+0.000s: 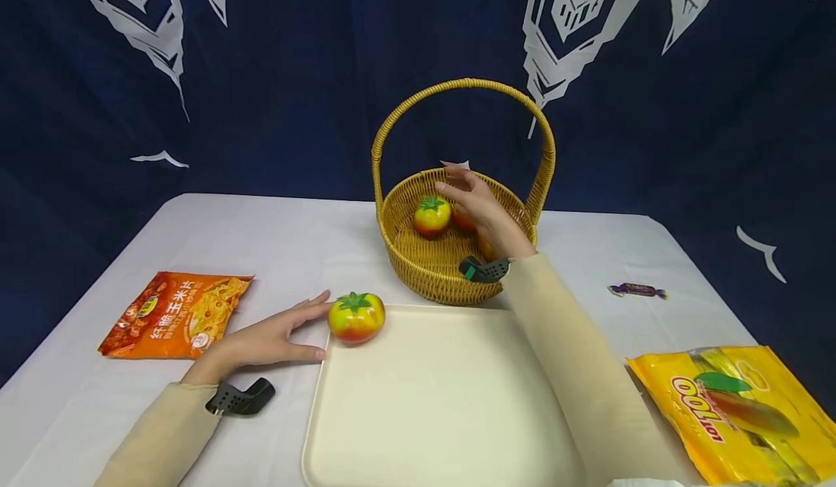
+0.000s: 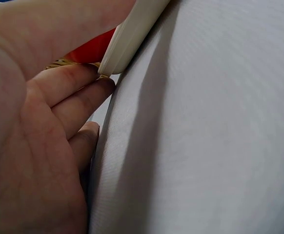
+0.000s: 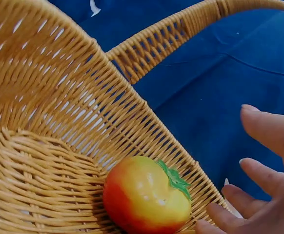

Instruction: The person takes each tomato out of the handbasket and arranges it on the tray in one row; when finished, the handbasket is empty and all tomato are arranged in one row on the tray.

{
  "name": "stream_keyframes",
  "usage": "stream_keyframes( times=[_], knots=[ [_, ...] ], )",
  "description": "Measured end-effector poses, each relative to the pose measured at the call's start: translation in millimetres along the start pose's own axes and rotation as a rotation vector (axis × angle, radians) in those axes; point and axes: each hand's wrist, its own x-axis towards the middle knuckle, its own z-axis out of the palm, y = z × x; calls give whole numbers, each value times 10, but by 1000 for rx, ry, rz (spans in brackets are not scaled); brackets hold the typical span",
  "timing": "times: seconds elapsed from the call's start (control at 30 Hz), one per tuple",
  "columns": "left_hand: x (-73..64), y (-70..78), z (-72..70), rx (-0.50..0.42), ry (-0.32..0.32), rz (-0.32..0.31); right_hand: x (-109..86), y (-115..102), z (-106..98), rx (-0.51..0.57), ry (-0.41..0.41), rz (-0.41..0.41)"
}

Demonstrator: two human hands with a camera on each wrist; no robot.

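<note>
A wicker basket (image 1: 431, 280) with a tall arched handle holds a red-and-yellow tomato (image 1: 432, 216) with a green leafy top; more red-orange fruit shows partly behind my right forearm. My right hand (image 1: 475, 197) is over the basket's back right part, inside the handle's arch, its fingers spread and holding nothing. In the right wrist view those fingers are beside a tomato (image 3: 144, 195) by the basket wall. Another tomato (image 1: 356, 320) sits on the back left corner of a cream tray (image 1: 431, 400). My left hand (image 1: 274, 338) rests at that corner, fingers extended, fingertips right at the tray's rim.
An orange snack bag (image 1: 176, 315) lies on the white-covered table (image 1: 274, 236) at the left. To the right are a small purple wrapped candy (image 1: 637, 290) and a yellow mango-print bag (image 1: 738, 414). A dark blue patterned cloth (image 1: 294, 73) hangs behind the table.
</note>
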Motion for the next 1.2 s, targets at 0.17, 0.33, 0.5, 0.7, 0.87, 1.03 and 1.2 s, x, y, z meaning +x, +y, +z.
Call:
stream_keyframes(
  times=[0.17,0.33,0.5,0.7,0.87,1.03,1.2],
  knots=[
    [-19,8,20,-4,-2,3,-23,41,1,-48,-70,-13],
    [-20,25,16,-7,-5,7,-14,50,-25,-180,-148,17],
    [-12,37,13,2,-3,2,-10,58,-44,-249,-202,26],
    [9,41,6,3,-2,4,-14,67,-50,-271,-254,25],
    [13,40,2,1,-1,6,-24,79,-42,-322,-312,39],
    [-1,52,-3,0,-2,7,-33,108,-38,-385,-372,57],
    [-27,69,-10,3,-4,8,-32,150,-14,-371,-466,110]
  ],
)
